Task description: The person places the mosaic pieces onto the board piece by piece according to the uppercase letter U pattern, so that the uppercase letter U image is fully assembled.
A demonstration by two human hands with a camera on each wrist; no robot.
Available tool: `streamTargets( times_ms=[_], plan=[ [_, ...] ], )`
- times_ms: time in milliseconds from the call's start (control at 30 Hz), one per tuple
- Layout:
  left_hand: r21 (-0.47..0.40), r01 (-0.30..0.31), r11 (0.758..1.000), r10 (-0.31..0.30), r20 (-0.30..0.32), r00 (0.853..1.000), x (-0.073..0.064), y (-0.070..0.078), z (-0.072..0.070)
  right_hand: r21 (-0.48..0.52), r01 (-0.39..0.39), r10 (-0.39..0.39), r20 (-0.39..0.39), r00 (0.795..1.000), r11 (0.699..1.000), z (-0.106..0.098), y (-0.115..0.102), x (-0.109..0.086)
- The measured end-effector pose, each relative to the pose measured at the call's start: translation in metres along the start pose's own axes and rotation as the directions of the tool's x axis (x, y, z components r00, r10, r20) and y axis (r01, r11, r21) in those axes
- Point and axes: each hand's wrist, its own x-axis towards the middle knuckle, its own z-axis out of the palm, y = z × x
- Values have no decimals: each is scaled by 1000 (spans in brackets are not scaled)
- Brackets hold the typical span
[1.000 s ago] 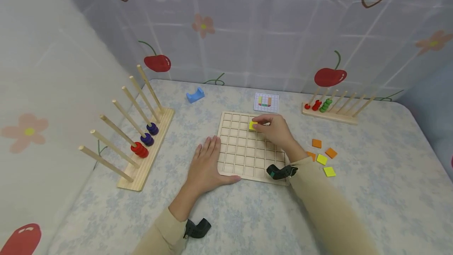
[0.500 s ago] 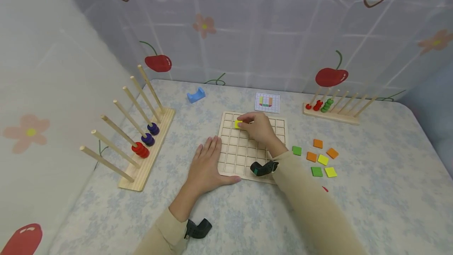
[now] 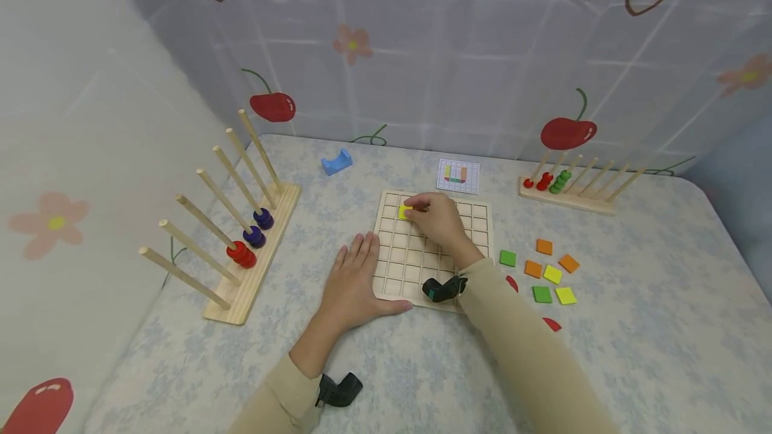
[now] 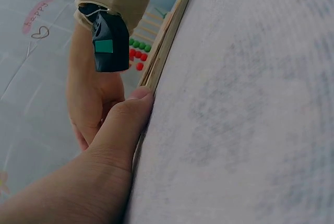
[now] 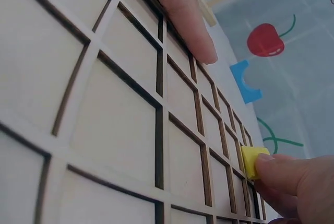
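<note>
A square wooden grid board (image 3: 398, 270) lies on the table. Over its far left part, my right hand (image 3: 440, 221) pinches a yellow square tile (image 3: 404, 211) between thumb and fingers. In the right wrist view the same yellow tile (image 5: 253, 161) is tilted at the grid's ridges, thumb on its near face. My left hand (image 3: 352, 286) lies flat with fingers spread at the board's left edge, its thumb along the near edge. The left wrist view shows that thumb (image 4: 128, 117) against the board's side (image 4: 167, 41).
Several loose tiles, including an orange tile (image 3: 545, 246), a green tile (image 3: 542, 295) and a red curved piece (image 3: 551, 324), lie right of the board. Behind it is a pattern card (image 3: 458, 176). Peg racks stand left (image 3: 265, 256) and right (image 3: 563, 199); a blue cut-out block (image 3: 336, 162) sits at the back.
My right hand has carried the yellow tile leftward across the board's far part, then stayed nearly still. The forearm's shift uncovers green and red pieces. My left hand has stayed in place.
</note>
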Motion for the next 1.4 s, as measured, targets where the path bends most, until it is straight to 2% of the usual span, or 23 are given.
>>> streamTargets(
  times_ms=[333, 1033, 1400],
  plan=[
    [5, 2, 1000, -2, 4, 1000, 0, 1, -2, -67, 8, -7, 15, 1000, 998, 2, -2, -2],
    [12, 3, 1000, -3, 3, 1000, 0, 1, 0, -105, -9, 13, 36, 999, 994, 1, 0, 0],
    [16, 10, 1000, -10, 16, 1000, 0, 1, -1, -147, 7, 1, 56, 998, 989, 0, -2, 1]
  ],
)
